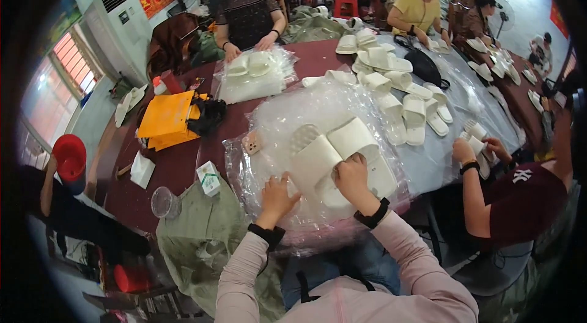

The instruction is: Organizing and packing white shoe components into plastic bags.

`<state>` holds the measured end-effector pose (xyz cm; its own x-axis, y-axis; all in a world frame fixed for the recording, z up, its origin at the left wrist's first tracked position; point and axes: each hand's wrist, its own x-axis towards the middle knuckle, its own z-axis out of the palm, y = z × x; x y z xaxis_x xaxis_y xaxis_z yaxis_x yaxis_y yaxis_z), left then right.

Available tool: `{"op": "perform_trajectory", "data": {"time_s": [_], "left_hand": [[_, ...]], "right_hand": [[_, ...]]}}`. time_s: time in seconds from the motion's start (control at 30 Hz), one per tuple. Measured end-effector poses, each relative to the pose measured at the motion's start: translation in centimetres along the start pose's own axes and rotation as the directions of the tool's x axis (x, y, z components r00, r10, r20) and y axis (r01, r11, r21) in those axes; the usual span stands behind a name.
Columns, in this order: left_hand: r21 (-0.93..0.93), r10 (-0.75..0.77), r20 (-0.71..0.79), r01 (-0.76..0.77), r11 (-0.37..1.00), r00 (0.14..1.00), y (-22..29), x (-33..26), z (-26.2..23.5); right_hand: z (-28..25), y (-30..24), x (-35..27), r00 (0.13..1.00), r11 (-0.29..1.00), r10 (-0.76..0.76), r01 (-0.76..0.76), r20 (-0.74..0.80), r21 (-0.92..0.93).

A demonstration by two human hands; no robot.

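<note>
Dark red surface (186,167) spans my feed. At six o'clock I see the left hand (279,201) spread on clear plastic (281,121); at four, the right hand (356,181) grips white slippers (315,161) near centre. Farther, loose slippers (414,112) lie at two, a dark-shirted person (249,11) at eleven.

The right hand (356,179), with bent fingers, is at the straps of two white slippers (315,160). The left hand (279,199), thumb held apart, is on the clear plastic (287,109) beside these slippers. Farther left, an orange bag (168,118) lies on the dark red table (177,170).
</note>
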<state>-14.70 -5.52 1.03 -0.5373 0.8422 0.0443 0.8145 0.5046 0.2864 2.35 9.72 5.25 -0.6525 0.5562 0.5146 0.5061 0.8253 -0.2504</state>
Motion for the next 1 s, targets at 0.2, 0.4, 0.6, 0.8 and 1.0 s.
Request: {"op": "perform_trajectory", "data": {"time_s": [0.2,0.4,0.6,0.8,1.0], "left_hand": [[-0.140,-0.088,0.090,0.101,0.985,0.992,-2.4,2.8,-2.5],[-0.306,-0.138,-0.178,0.079,0.949,0.974,-10.8,11.6,-4.8],[-0.006,0.014,0.023,-0.013,1.000,1.000,-12.7,16.5,-1.7],[-0.027,0.013,0.175,-0.008,1.000,0.984,-9.9,16.2,-4.7],[-0.026,-0.036,0.100,0.039,0.999,0.994,-10.2,14.0,-6.3]], "right_hand": [[6.2,3.2,-2.1,0.895,0.965,0.042,-0.152,0.444,0.215],[5.7,3.2,-2.3,0.884,0.956,0.034,-0.165,0.466,0.243],[6.3,3.6,-2.9,0.838,0.981,0.057,-0.147,0.542,0.124],[7.5,4.1,-3.6,0.927,0.984,0.003,-0.071,0.376,0.166],[8.0,3.7,-3.5,0.942,0.986,-0.026,-0.032,0.334,0.166]]}}
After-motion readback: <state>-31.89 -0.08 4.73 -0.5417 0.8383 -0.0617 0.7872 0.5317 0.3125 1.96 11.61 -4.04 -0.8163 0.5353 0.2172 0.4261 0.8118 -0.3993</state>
